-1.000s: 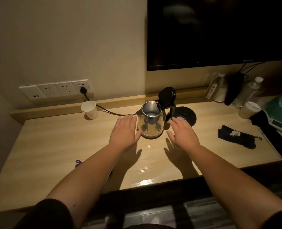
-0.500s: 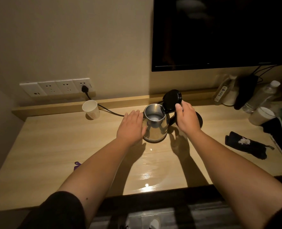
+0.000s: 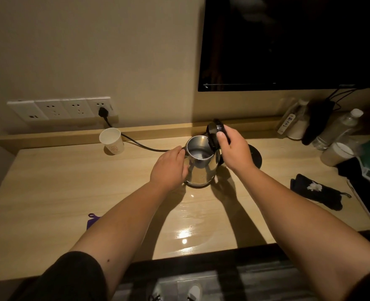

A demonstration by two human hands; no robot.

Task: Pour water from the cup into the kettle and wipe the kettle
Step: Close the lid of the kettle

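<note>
Bare desk [image 3: 60,192] left of kettle [image 3: 200,168]; cup [image 3: 112,141], cord [image 3: 142,145] behind.

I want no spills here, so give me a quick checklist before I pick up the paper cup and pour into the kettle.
1. Round black lid raised off the mouth: ok, right hand holds it up.
2. Shiny steel kettle steadied: ok, left hand rests against its side.
3. Kettle upright on the wooden desk: ok.
4. White paper cup upright, untouched: ok.
5. Water in cup: cannot tell.
6. A hand free for the cup: not ok, both occupied.
</note>
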